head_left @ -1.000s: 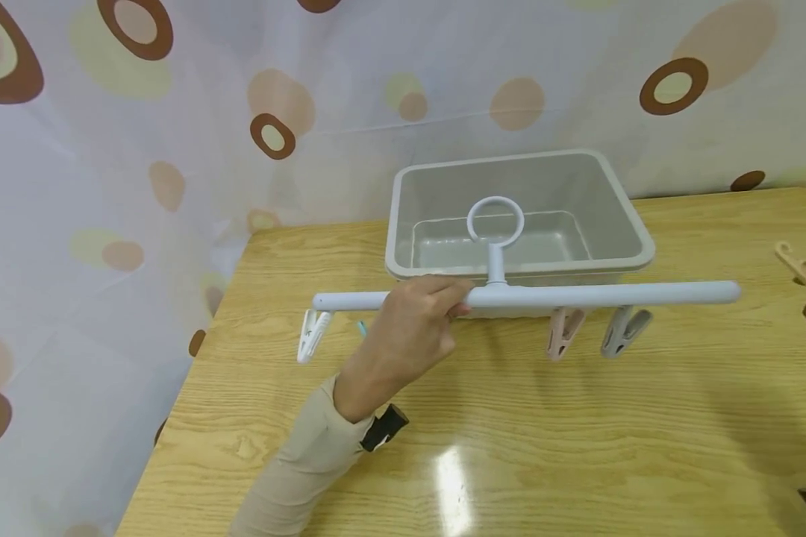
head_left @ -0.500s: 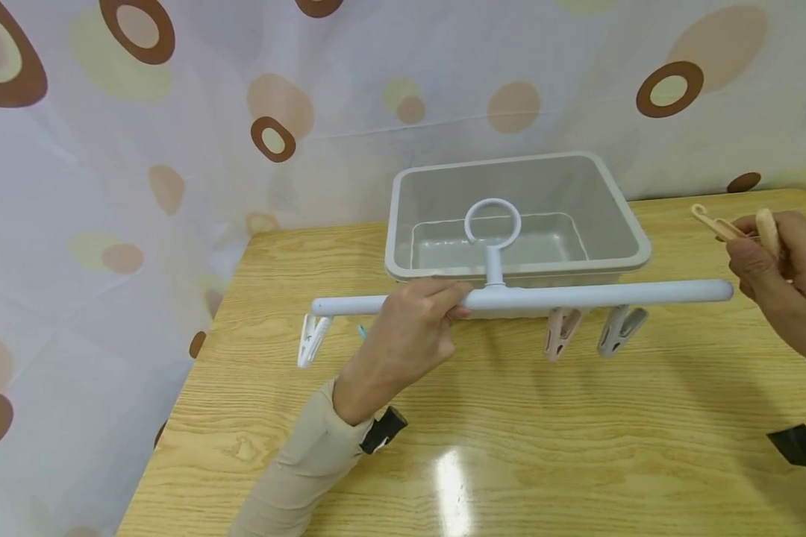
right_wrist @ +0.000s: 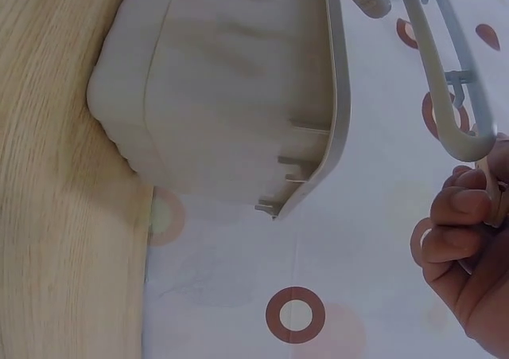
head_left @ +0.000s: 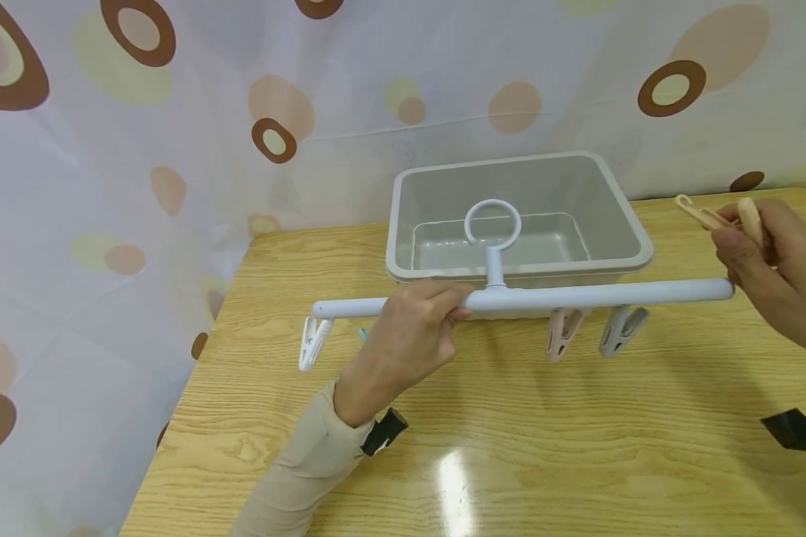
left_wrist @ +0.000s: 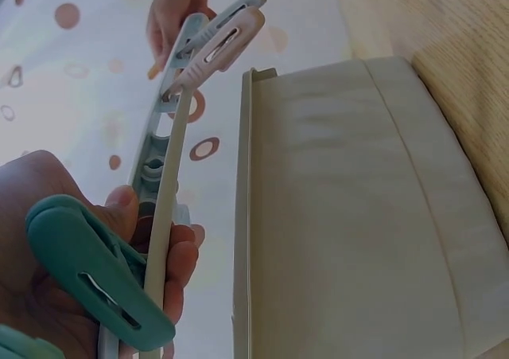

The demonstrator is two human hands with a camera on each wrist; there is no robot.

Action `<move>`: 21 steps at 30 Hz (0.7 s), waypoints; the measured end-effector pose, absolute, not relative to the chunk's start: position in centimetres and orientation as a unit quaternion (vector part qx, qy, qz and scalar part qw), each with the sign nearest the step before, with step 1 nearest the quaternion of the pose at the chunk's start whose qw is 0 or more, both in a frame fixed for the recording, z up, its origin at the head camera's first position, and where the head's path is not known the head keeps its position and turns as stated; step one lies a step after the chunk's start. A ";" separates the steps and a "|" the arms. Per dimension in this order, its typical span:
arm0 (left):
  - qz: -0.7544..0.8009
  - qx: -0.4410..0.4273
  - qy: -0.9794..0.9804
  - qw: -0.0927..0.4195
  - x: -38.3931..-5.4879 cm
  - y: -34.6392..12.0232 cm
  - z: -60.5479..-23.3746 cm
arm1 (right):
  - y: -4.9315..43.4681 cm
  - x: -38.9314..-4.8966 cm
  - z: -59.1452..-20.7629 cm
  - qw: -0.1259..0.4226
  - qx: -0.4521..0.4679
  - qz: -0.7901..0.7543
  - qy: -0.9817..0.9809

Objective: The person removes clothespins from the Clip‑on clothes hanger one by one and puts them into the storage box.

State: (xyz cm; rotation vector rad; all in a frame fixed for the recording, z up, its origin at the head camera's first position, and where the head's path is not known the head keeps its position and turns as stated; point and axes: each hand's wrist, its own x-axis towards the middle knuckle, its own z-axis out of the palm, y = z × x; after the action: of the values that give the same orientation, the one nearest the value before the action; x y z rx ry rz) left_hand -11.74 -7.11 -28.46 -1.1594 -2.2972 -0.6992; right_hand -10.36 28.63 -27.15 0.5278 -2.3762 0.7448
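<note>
My left hand (head_left: 413,328) grips the pale bar of a clip hanger (head_left: 604,294) left of its ring-shaped hook (head_left: 493,224). From the bar hang a white clip (head_left: 313,343), a pinkish clip (head_left: 564,335) and a grey clip (head_left: 622,332). A teal clip (left_wrist: 99,271) sits beside the left hand in the left wrist view; the head view shows only a sliver of it. Just beyond the bar's right end, my right hand (head_left: 779,261) pinches a peach clothes clip (head_left: 750,221) between thumb and fingers, its hooked tip (head_left: 683,201) pointing left.
Behind the bar, a grey plastic bin (head_left: 510,183) stands on the wooden table (head_left: 544,447) with its top uncovered. A curtain (head_left: 349,67) patterned with circles hangs along the back and left sides.
My right hand has come in from the right edge, carrying the peach clip leftward to the bar's right end. My left hand and the hanger stay almost still.
</note>
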 end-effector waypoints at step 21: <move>-0.234 -0.424 -0.838 0.251 -11.8 -7.3 -28.8 | 28.1 -13.0 -26.6 0.290 0.207 0.225 -0.907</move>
State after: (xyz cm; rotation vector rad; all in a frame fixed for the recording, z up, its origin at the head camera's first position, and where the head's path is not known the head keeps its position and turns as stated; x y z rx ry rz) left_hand -11.76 -7.33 -28.76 -1.1548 -2.2800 -0.6365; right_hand -13.01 28.12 -26.64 0.5535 -2.4188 0.6015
